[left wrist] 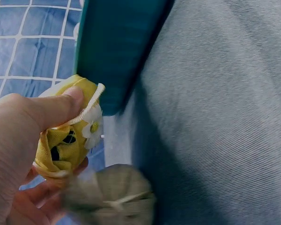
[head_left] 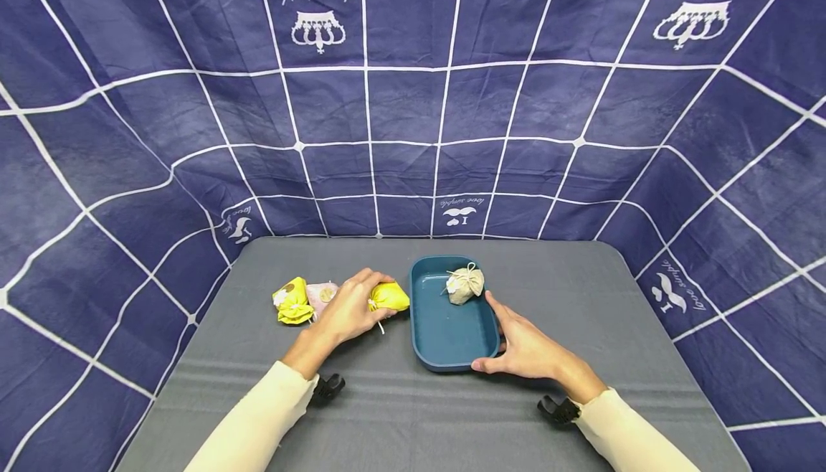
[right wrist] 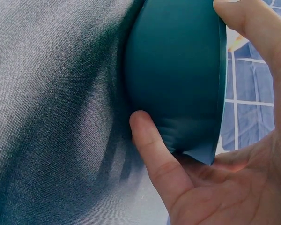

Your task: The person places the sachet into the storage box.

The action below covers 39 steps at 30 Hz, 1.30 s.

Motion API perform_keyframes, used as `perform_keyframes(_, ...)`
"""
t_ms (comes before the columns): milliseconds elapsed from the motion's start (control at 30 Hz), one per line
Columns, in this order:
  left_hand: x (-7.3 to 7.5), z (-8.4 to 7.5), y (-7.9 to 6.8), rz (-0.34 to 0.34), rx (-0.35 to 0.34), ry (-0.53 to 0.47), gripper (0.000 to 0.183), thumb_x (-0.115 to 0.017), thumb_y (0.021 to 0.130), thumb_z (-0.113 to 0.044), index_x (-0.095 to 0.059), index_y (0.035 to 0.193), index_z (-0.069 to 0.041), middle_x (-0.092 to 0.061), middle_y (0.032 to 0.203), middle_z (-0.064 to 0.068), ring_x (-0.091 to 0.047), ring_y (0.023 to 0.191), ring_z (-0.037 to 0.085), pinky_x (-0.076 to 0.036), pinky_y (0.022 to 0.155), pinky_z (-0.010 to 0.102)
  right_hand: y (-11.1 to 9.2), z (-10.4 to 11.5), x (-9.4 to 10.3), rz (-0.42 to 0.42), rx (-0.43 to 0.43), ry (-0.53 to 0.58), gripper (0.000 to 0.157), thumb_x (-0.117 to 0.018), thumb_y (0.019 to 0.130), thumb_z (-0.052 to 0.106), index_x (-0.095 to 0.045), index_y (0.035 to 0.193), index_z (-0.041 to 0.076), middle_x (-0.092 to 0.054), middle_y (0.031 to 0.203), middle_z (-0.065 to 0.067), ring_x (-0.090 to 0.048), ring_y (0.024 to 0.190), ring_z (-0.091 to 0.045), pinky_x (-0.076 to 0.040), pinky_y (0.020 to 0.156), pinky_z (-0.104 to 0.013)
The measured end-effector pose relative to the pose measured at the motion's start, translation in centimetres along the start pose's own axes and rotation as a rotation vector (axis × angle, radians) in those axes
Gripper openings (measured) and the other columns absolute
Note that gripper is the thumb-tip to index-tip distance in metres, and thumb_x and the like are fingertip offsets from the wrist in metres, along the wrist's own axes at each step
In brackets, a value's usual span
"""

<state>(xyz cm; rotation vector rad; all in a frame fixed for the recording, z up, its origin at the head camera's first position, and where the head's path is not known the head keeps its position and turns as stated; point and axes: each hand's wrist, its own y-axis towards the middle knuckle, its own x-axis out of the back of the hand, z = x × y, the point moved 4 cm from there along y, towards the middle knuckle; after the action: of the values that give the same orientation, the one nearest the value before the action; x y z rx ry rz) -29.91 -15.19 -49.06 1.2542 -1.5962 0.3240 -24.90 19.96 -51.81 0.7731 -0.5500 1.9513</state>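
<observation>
My left hand (head_left: 351,307) pinches a yellow cloth pouch (head_left: 391,297) beside the left wall of a blue container (head_left: 422,336). In the left wrist view the pouch has a white flower and a pale cord, with the thumb across it. A blurred brownish pouch (left wrist: 117,197) is close to those fingers; whether they touch it I cannot tell. My right hand (head_left: 529,346) holds the container's near right corner, thumb at the near end and fingers along the right side. A beige tied pouch (head_left: 464,284) sits inside, toward the far right.
Left of my left hand lie a pink pouch (head_left: 320,294), partly hidden by the hand, and another yellow pouch (head_left: 293,301). A grey cloth (head_left: 581,285) covers the table. Blue white-lined fabric (head_left: 413,106) hangs around its back and sides.
</observation>
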Motion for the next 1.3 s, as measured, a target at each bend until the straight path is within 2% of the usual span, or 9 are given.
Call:
perform_keyframes(167,1.0,0.0,0.3,-0.002,0.003,-0.028,0.055,-0.104,0.089,-0.022,-0.080,0.137,-0.010,-0.079,0.123,0.009,-0.079,0.109,0.027,-0.066,0.100,0.050,0.1,-0.1,0.0,0.000,0.006,-0.017,0.144,-0.103,0.085,0.051,-0.014,0.183,-0.005,-0.044,0.177,-0.033,-0.077,0.123,-0.026,-0.067,0.094,-0.023)
perform_keyframes(533,2.9,-0.6,1.3,-0.087,-0.054,-0.063,0.060,-0.105,0.088,-0.021,-0.081,0.141,-0.008,-0.081,0.122,0.010,-0.078,0.106,0.027,-0.065,0.094,0.049,0.2,0.1,0.0,-0.003,0.003,-0.046,0.145,-0.102,0.085,0.055,-0.015,0.184,-0.005,-0.045,0.177,-0.034,-0.077,0.120,-0.023,-0.068,0.094,-0.025)
perform_keyframes(800,2.8,-1.7,2.2,-0.102,-0.076,-0.073,0.059,-0.101,0.093,-0.022,-0.080,0.146,-0.009,-0.080,0.124,0.011,-0.079,0.109,0.028,-0.065,0.096,0.047,0.1,0.0,0.1,-0.005,-0.010,-0.081,0.146,-0.102,0.084,0.058,-0.016,0.184,-0.004,-0.046,0.178,-0.032,-0.076,0.118,-0.020,-0.066,0.097,-0.027)
perform_keyframes(1033,2.6,-2.6,3.1,-0.123,-0.078,-0.079,0.057,-0.097,0.096,-0.023,-0.078,0.147,-0.009,-0.082,0.127,0.010,-0.075,0.104,0.025,-0.061,0.089,0.043,0.1,0.1,0.0,0.003,-0.009,-0.089,0.145,-0.101,0.085,0.058,-0.015,0.184,-0.004,-0.048,0.176,-0.032,-0.075,0.108,-0.013,-0.066,0.097,-0.028)
perform_keyframes(1200,2.4,-3.1,3.9,-0.152,-0.066,-0.104,0.065,-0.099,0.094,-0.019,-0.071,0.150,-0.005,-0.083,0.133,0.013,-0.080,0.116,0.029,-0.065,0.104,0.049,0.1,0.2,0.0,-0.009,-0.003,-0.132,0.145,-0.100,0.084,0.061,-0.018,0.183,-0.004,-0.049,0.176,-0.030,-0.071,0.114,-0.017,-0.064,0.104,-0.036)
perform_keyframes(1300,2.2,-3.2,4.2,-0.158,-0.043,-0.130,0.068,-0.100,0.092,-0.017,-0.068,0.151,-0.005,-0.083,0.131,0.015,-0.082,0.119,0.031,-0.065,0.108,0.052,0.1,0.2,0.0,-0.019,-0.004,-0.154,0.144,-0.100,0.084,0.063,-0.019,0.184,-0.004,-0.051,0.176,-0.029,-0.069,0.122,-0.021,-0.062,0.111,-0.043)
